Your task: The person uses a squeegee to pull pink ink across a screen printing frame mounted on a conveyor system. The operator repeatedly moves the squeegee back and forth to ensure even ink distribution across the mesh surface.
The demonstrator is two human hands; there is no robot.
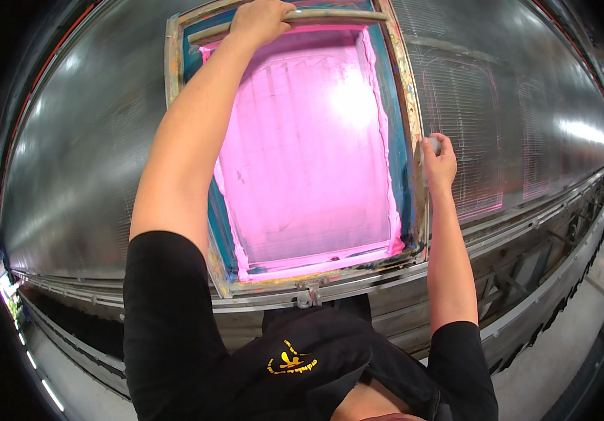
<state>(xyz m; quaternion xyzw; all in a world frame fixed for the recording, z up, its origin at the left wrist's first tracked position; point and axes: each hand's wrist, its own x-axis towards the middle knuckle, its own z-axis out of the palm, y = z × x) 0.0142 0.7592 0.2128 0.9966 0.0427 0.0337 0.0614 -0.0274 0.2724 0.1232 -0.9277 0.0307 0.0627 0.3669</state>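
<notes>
A wooden-framed printing screen (pixel 404 67) lies in front of me, its mesh (pixel 302 161) covered in bright pink ink with thick ridges along both sides. Across its far end rests a long squeegee (pixel 340 13). My left hand (pixel 260 22) reaches over the screen, its fingers wrapped round the squeegee's bar left of the middle. Beside the screen's right edge is my right hand (pixel 441 163), with thumb and fingers curled round a small pale, rounded thing (pixel 434 145). Its kind is mostly hidden by the fingers.
A long, shiny metal-grey table (pixel 98 154) stretches away on both sides of the screen. Pink outlines (pixel 484 140) mark its surface on the right. Along the near side runs a metal rail (pixel 512 226), with a small metal clamp (pixel 308 295) at the screen's near end.
</notes>
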